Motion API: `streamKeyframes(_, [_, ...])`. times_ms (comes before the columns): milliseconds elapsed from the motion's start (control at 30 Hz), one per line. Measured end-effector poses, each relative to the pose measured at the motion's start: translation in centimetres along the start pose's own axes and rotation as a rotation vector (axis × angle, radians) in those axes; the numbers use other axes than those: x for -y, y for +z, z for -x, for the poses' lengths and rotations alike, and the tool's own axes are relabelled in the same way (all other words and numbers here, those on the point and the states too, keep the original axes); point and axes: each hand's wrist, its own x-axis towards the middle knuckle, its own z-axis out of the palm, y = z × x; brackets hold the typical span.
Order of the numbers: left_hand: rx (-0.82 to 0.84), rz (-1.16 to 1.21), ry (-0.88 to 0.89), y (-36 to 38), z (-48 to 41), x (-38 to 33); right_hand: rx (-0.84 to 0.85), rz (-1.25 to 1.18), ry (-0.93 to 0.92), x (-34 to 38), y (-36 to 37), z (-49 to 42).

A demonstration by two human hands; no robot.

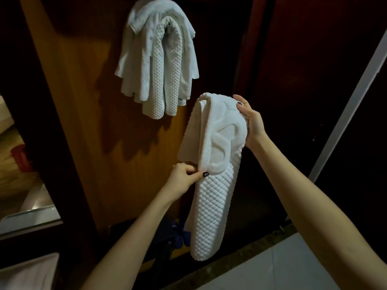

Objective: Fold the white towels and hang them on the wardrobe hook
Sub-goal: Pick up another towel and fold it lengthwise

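A thick white towel with a quilted pattern hangs folded lengthwise in front of me. My right hand grips its top right edge, thumb over the front. My left hand pinches the folded left edge halfway down. Above and to the left, several white towels hang bunched on the wardrobe hook, which is hidden under them, against the brown wooden wardrobe panel.
A dark wooden post stands on the left, with a lit room and a red object beyond it. A blue object sits low behind the towel. Pale floor tiles lie at bottom right; a pale frame runs diagonally on the right.
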Motion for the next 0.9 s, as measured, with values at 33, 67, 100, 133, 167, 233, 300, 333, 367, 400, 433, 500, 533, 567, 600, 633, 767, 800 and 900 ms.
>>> streamKeyframes(33, [-0.065,-0.043,0.026,0.0,-0.2,0.3,-0.007,0.002,-0.002,-0.1,0.0,0.1])
streamKeyframes(67, [-0.125,-0.073,0.055,0.0,-0.3,0.6,-0.015,0.001,-0.006,-0.1,0.1,0.1])
streamKeyframes(100, [-0.166,-0.096,0.08,0.0,-0.4,0.8,-0.025,0.0,-0.013,-0.1,0.1,0.2])
streamKeyframes(133, [-0.191,-0.125,0.106,-0.1,-0.5,1.1,-0.035,0.001,-0.017,-0.2,0.2,0.3])
streamKeyframes(167, [-0.214,-0.158,0.14,-0.2,-0.5,1.2,-0.042,0.005,-0.022,-0.2,0.3,0.3])
streamKeyframes(233, [-0.238,-0.233,0.228,-0.6,-0.5,1.3,-0.053,0.031,-0.03,-0.3,0.4,0.4])
streamKeyframes(300, [-0.228,-0.291,0.291,-0.8,-0.5,1.6,-0.066,0.059,-0.036,-0.3,0.5,0.5])
streamKeyframes(333, [-0.209,-0.317,0.312,-0.7,-0.4,1.7,-0.072,0.064,-0.039,-0.3,0.5,0.4])
streamKeyframes(367, [-0.189,-0.341,0.334,-0.7,-0.2,1.9,-0.079,0.071,-0.044,-0.3,0.6,0.3])
streamKeyframes(400, [-0.168,-0.359,0.354,-0.5,0.0,2.2,-0.086,0.081,-0.05,-0.3,0.6,0.3])
streamKeyframes(433, [-0.151,-0.36,0.364,-0.4,0.2,2.5,-0.093,0.093,-0.053,-0.2,0.7,0.2])
streamKeyframes(500, [-0.135,-0.343,0.357,-0.3,0.5,3.1,-0.108,0.107,-0.055,-0.1,0.9,0.0])
streamKeyframes(533, [-0.126,-0.334,0.344,-0.3,0.5,3.4,-0.116,0.11,-0.059,0.0,0.9,0.0])
streamKeyframes(567, [-0.113,-0.317,0.327,-0.3,0.4,3.7,-0.125,0.108,-0.067,0.0,0.9,-0.1])
streamKeyframes(600, [-0.096,-0.288,0.298,-0.3,0.4,4.0,-0.135,0.097,-0.078,0.1,0.9,-0.1])
streamKeyframes(633, [-0.083,-0.246,0.263,-0.3,0.5,4.1,-0.145,0.079,-0.086,0.3,0.9,-0.2])
streamKeyframes(767, [-0.075,-0.071,0.17,0.6,1.0,3.8,-0.136,-0.009,-0.087,1.0,0.7,-0.3])
streamKeyframes(800, [-0.09,-0.048,0.152,1.0,1.0,3.5,-0.122,-0.032,-0.083,1.3,0.5,-0.3])
streamKeyframes(900, [-0.086,0.017,0.054,2.0,0.5,2.0,-0.062,-0.093,-0.066,2.4,-0.2,-0.6])
